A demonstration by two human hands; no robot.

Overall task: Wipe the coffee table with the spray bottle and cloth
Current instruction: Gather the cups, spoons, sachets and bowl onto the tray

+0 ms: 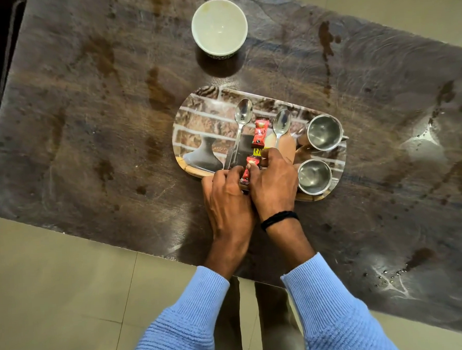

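Head view: clearing tray before wipe

Both hands sit at the near edge of the tray (192,128), landmark here. Left hand (227,199) and right hand (274,183) pinch one red sachet (247,171) between them. Spoons and steel cups lie on it. Lift everything off the stained table (87,115) first. No spray bottle or cloth visible.
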